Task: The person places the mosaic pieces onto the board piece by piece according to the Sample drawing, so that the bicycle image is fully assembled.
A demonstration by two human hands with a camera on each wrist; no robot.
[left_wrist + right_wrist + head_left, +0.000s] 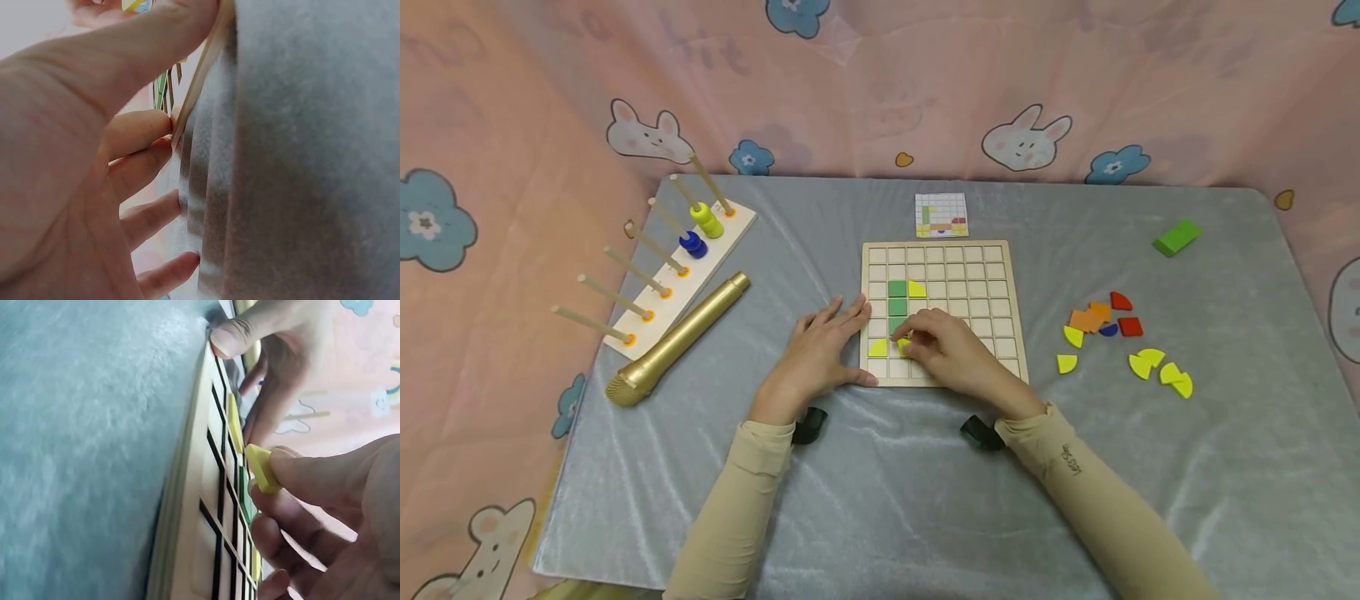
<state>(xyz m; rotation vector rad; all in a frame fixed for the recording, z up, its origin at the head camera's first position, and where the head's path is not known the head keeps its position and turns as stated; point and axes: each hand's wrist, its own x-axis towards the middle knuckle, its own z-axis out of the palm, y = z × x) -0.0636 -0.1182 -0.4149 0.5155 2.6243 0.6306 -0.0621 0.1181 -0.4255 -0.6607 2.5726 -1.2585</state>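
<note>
A wooden grid board (936, 243) lies flat on the table. The left hand (816, 354) steadies it, fingertips at the left edge and thumb by the near left corner. Between thumb and fingers, the right hand (955, 350) pinches a yellow quarter-circle tile (262, 467), close over the grid in the lower left. A column of green square tiles (897, 288) sits in the second column, the lowest partly covered by the right hand. One yellow tile (917, 288) is right of the top green one; another yellow tile (877, 347) fills a left-column cell.
Behind the board lies a pattern card (940, 202). Loose yellow tiles (1067, 363), orange squares (1083, 322) and red tiles (1131, 327) are to the right, with a green block (1177, 238) beyond. A peg stand (741, 220) and gold microphone (688, 329) occupy the left.
</note>
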